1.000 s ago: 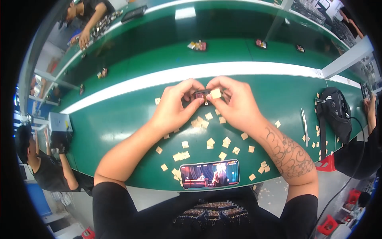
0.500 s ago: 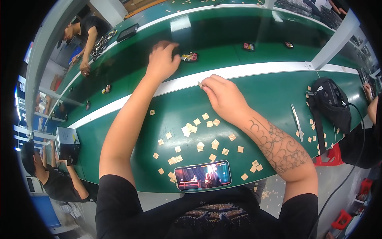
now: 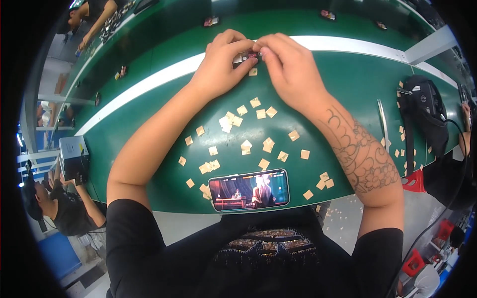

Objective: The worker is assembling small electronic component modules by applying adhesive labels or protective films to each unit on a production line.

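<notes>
My left hand point(image 3: 221, 62) is closed around a small electronic part point(image 3: 243, 58), dark with some red and silver, at the near edge of the white rail. My right hand point(image 3: 295, 67) meets it from the right, thumb and forefinger pinched at the part's right end. Whatever is between those fingertips is too small to make out. Just below the part shows one pale beige square piece point(image 3: 253, 72). Many more beige squares point(image 3: 246, 147) lie scattered over the green table point(image 3: 189, 174) between my forearms, some overlapping.
A phone point(image 3: 248, 190) playing a video lies at the table's near edge. To the right are tweezers point(image 3: 383, 124) and a black bag point(image 3: 425, 102) with a cable. Beyond the white rail point(image 3: 338, 43), similar parts point(image 3: 328, 15) sit on a green surface. Other people work at the left.
My left hand has come back over the rail, now holding the electronic part. My right hand, which pinched a small pale piece, has met it. The view has shifted.
</notes>
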### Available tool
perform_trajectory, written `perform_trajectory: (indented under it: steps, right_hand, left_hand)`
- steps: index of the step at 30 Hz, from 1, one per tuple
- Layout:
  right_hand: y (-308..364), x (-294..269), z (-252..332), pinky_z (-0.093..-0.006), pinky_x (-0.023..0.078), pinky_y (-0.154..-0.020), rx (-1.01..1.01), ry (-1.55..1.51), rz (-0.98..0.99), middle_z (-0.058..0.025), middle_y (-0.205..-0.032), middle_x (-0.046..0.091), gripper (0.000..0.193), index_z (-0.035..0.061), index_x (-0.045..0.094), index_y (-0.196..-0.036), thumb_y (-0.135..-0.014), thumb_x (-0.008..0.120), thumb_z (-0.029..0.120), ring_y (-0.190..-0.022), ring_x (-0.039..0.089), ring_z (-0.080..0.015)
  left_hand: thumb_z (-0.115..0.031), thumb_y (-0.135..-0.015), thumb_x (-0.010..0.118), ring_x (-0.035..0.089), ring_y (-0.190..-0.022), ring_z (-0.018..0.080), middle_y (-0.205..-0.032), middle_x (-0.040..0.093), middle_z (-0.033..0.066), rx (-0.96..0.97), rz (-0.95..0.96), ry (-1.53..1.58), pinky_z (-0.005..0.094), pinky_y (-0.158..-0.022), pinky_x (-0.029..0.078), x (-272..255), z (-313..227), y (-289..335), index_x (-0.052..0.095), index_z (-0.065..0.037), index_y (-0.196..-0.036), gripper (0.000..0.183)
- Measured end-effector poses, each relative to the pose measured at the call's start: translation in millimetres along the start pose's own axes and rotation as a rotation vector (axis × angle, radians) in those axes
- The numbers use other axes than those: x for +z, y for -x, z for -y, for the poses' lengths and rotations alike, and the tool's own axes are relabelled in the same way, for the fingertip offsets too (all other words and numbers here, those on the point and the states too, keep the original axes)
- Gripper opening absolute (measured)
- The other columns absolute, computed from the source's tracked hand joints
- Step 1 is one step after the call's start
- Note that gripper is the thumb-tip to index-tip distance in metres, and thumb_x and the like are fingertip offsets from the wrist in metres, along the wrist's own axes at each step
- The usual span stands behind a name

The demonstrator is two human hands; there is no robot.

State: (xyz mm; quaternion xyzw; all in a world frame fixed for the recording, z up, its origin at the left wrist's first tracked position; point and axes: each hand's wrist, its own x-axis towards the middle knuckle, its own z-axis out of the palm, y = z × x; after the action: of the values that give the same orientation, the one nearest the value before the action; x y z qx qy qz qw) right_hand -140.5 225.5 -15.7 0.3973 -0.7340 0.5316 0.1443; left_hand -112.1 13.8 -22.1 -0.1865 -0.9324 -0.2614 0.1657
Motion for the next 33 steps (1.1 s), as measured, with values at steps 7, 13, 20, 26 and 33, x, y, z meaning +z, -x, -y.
perform_trajectory:
  steps: [7,13,20,26,33]
  right_hand:
    - [3.4,-3.4,10.8,-0.0456,0.056,-0.08,0.044,0.125,0.164,-0.0139,-0.097,0.063,0.017,0.006,0.072,-0.118,-0.105,0.061,0.009,-0.087,0.067,-0.0368]
    - [7.5,-1.2,24.6,-0.0414,0.055,-0.079,0.042,0.05,0.301,-0.0131,-0.096,0.062,0.019,0.0007,0.075,-0.115,-0.098,0.067,-0.001,-0.085,0.066,-0.0323]
    - [1.8,2.0,38.6,-0.0401,0.058,-0.075,0.018,0.208,0.396,-0.0089,-0.097,0.068,0.016,0.004,0.076,-0.108,-0.092,0.075,0.002,-0.086,0.071,-0.0305]
    - [0.5,7.8,45.8,-0.0404,0.06,-0.074,-0.179,0.547,0.488,-0.0063,-0.09,0.061,0.022,0.0095,0.07,-0.101,-0.08,0.071,0.005,-0.088,0.069,-0.0275]
    - [5.6,7.0,35.9,-0.036,0.059,-0.071,0.177,0.125,0.394,-0.0085,-0.098,0.072,0.013,0.0016,0.074,-0.105,-0.093,0.075,-0.001,-0.084,0.074,-0.025]
  left_hand:
    - [-0.03,-0.084,0.089,0.055,-0.126,0.0403,-0.132,0.059,0.0186,-0.169,0.04,-0.109,0.0492,-0.11,0.046,-34.9,-34.4,57.3,0.067,-0.006,-0.14,0.064]
    - [-0.018,-0.078,0.092,0.054,-0.133,0.0359,-0.138,0.058,0.0149,-0.246,0.015,0.003,0.0464,-0.115,0.045,-48.2,-19.8,69.4,0.062,-0.008,-0.147,0.075]
    - [-0.002,-0.081,0.086,0.062,-0.118,0.0331,-0.124,0.065,0.0129,-0.128,0.042,0.134,0.043,-0.106,0.052,-48.1,-13.0,65.7,0.065,-0.009,-0.141,0.064]
    - [0.003,-0.075,0.088,0.062,-0.113,0.0335,-0.118,0.062,0.0117,-0.011,-0.044,0.175,0.0431,-0.097,0.055,-41.9,-26.1,69.0,0.064,-0.011,-0.14,0.071]
    - [0.003,-0.076,0.089,0.065,-0.105,0.0305,-0.118,0.063,0.0101,-0.119,0.02,0.279,0.0417,-0.093,0.057,-38.1,-26.2,71.9,0.062,-0.01,-0.14,0.071]
